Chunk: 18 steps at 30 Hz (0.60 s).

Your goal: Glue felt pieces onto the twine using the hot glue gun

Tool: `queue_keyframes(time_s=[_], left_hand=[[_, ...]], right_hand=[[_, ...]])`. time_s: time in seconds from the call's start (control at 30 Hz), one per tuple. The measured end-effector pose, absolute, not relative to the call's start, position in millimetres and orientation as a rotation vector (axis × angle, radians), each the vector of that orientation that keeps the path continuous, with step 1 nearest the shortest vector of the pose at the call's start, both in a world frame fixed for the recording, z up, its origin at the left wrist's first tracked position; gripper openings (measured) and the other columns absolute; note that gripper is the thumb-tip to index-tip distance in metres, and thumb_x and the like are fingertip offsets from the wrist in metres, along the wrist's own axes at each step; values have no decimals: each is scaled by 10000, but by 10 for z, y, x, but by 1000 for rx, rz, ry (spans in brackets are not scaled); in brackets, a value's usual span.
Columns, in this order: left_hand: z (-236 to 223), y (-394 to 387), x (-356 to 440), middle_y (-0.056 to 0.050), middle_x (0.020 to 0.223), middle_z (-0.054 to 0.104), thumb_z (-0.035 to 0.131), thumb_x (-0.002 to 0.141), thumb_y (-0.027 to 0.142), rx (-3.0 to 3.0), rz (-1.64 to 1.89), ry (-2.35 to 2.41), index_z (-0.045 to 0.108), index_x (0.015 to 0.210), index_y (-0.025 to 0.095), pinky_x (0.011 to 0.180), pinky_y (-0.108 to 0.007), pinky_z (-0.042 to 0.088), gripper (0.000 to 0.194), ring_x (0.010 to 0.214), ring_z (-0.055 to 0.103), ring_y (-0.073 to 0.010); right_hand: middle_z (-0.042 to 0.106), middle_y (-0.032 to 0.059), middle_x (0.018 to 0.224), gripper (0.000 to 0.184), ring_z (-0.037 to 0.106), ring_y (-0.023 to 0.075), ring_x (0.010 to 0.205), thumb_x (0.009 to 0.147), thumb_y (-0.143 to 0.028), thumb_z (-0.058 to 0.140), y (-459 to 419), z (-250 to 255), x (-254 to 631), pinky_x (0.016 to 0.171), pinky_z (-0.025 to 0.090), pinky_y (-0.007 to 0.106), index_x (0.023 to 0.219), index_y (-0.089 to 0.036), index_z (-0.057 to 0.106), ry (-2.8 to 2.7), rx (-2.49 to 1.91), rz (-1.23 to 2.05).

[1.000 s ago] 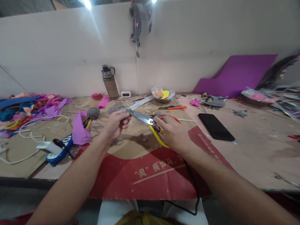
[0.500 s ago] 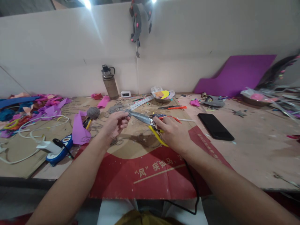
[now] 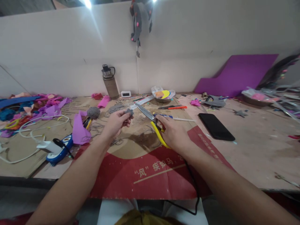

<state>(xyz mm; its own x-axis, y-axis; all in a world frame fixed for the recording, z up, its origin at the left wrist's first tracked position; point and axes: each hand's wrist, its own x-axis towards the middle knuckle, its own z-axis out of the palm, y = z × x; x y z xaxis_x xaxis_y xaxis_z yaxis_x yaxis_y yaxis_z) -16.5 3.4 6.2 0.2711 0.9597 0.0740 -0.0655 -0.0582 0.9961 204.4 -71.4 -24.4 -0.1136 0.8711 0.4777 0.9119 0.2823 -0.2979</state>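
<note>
Right hand (image 3: 172,132) gripping scissors (image 3: 147,114), pointed forward-left; left hand (image 3: 117,124) pinching grey piece (image 3: 129,112) near their tip

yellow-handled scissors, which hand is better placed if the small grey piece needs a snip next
Right, I'd judge: the right hand holds the yellow-handled scissors with their tip near the small grey piece, while the left hand is occupied pinching that piece.

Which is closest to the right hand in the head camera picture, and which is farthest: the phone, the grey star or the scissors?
Nearest to the right hand first:
1. Scissors: held in that hand.
2. Phone: on the table to its right.
3. Grey star: farther right, past the phone.
</note>
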Motion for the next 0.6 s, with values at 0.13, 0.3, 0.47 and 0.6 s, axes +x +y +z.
queue_keyframes(time_s=[0.13,0.3,0.47,0.6], left_hand=[[57,47,-155,20,603,546,718,689,218,1333,1097,898,634,759,132,470,-181,377,139,487,464,-48],[74,44,-135,37,607,545,758,624,182,1236,1153,870,599,862,143,455,-184,349,288,476,447,-48],[45,54,-151,31,606,552,760,615,198,1268,1165,908,581,779,143,456,-196,341,249,465,457,-50],[5,59,-148,40,592,534,713,634,182,1325,1184,948,639,796,142,442,-197,304,183,441,404,-37]], right_hand=[[596,98,1056,389,573,216,902,834,-227,537,-720,-213,2027,678,394,279,1223,-221,533,-2026,-1623,-111],[602,76,958,260,554,198,842,860,-248,520,-728,-217,2021,637,342,270,1115,-222,566,-2087,-1654,-231],[608,77,944,253,544,194,834,874,-255,504,-732,-230,2027,637,320,264,1117,-214,563,-2101,-1632,-288],[605,77,931,253,537,191,830,891,-252,477,-735,-235,2024,642,312,265,1122,-212,572,-2107,-1595,-330]])
